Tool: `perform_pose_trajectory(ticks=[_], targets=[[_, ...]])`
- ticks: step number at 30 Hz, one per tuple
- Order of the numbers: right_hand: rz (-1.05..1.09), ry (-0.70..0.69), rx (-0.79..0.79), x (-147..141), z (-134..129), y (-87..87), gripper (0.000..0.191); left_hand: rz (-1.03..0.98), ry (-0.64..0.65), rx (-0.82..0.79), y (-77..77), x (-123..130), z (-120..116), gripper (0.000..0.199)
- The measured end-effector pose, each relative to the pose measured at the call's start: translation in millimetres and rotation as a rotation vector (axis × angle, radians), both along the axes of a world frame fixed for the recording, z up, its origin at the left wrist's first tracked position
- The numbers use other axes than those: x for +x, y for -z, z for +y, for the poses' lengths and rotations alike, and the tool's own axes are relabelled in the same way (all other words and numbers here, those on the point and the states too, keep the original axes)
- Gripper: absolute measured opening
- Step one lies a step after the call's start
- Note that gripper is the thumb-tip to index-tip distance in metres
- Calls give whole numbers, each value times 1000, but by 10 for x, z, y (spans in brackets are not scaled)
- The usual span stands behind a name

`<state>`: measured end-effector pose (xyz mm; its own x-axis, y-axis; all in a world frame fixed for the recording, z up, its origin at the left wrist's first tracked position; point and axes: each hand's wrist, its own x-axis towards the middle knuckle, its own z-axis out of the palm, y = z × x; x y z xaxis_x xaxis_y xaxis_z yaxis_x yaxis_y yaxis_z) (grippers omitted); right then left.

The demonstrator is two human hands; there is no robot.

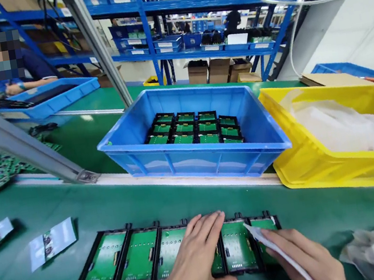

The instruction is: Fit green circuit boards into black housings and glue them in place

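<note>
The row of black-framed green circuit boards (140,255) lies on the green work surface (140,204) toward 6 o'clock, the left hand (200,256) spread nearly flat across its middle, fingers together and gripping nothing, while the right hand (302,254), partly curled, pinches a thin white sheet (283,255) over the row's right end. Beyond, at 12 o'clock, a blue bin (193,155) holds more framed boards (185,128), with a yellow bin (347,166) of translucent white plastic (354,123) beside it at 2 o'clock; two silvery packets (52,242) lie at 9 o'clock.

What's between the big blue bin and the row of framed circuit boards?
The head view shows a pale strip beside the blue bin, then bare green tabletop up to the framed circuit boards.
</note>
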<state>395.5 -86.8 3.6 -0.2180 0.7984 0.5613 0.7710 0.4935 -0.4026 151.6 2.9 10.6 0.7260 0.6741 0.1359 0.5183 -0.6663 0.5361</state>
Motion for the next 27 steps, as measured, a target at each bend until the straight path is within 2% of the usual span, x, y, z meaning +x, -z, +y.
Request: perform_pose_trajectory(ticks=[4, 7, 13, 18, 22, 27], targets=[[-185, -62, 0, 32, 23, 101, 50, -6, 20, -49, 14, -1, 3, 101], [-286, -130, 32, 14, 60, 91, 54, 11, 17, -70, 32, 4, 3, 102], [-429, -134, 32, -123, 134, -109, 58, 22, 36, -103, 73, 21, 26, 107], [-506, -161, 97, -191, 209, -268, 64, 71, 61, -154, 70, 24, 48, 109], [-531, -184, 37, -144, 174, -226, 70, 65, 62, -158, 71, 24, 46, 107], [-553, -216, -25, -83, 113, -147, 64, 39, 49, -150, 76, 25, 38, 106]])
